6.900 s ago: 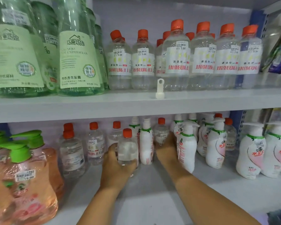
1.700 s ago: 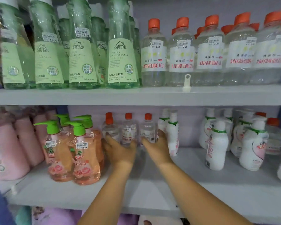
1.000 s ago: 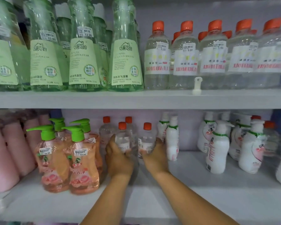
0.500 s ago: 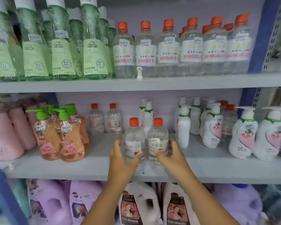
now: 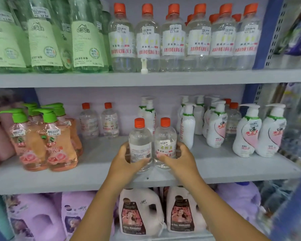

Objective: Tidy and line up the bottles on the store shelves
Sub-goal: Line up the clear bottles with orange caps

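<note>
Two small clear bottles with orange caps stand side by side near the front of the middle shelf (image 5: 224,167). My left hand (image 5: 124,161) grips the left bottle (image 5: 140,141), whose back label faces me. My right hand (image 5: 178,158) grips the right bottle (image 5: 165,140), which shows a price sticker. Two more clear orange-capped bottles (image 5: 99,121) stand at the back left of this shelf. Another orange-capped bottle (image 5: 233,119) sits among the white pump bottles (image 5: 215,126) on the right.
Orange pump bottles with green heads (image 5: 47,136) crowd the shelf's left side. The upper shelf holds tall green bottles (image 5: 87,42) and a row of large clear orange-capped bottles (image 5: 174,40). White jugs (image 5: 141,211) and purple jugs (image 5: 33,218) stand below.
Both hands have drawn the two clear bottles from the back of the shelf to its front. The view has pulled back and now shows the lower shelf.
</note>
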The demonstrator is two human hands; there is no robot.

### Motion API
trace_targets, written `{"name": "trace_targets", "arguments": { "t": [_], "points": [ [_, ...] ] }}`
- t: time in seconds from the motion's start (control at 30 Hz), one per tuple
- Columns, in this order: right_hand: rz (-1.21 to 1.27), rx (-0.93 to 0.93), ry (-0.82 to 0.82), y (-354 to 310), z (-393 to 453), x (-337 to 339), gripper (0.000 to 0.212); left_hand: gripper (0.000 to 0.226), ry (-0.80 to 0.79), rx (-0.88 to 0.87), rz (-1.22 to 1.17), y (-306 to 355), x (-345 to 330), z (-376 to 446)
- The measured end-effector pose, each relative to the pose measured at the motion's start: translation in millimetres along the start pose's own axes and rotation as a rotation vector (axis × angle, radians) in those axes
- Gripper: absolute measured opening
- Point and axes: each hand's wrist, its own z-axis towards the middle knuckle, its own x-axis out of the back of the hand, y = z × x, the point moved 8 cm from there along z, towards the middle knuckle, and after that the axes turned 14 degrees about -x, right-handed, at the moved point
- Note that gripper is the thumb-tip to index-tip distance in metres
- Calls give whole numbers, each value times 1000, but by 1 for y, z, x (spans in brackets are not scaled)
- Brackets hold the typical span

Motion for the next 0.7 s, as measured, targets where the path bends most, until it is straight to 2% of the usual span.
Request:
{"name": "trace_targets", "arguments": {
  "t": [0.1, 0.23, 0.5, 0.7],
  "points": [
    [-19, -36, 7, 4, -17, 7, 63, 63, 37, 1, -20, 0, -1, -12],
    [54, -24, -16, -8, -60, 37, 51, 61, 70, -65, -46, 39, 3, -42],
    [145, 193, -67, -103, -120, 134, 44, 65, 160, -242, -179, 184, -18, -76],
    [116, 397, -32, -192, -113, 227, 39, 48, 218, -384, -164, 298, -62, -34]
  ]
}}
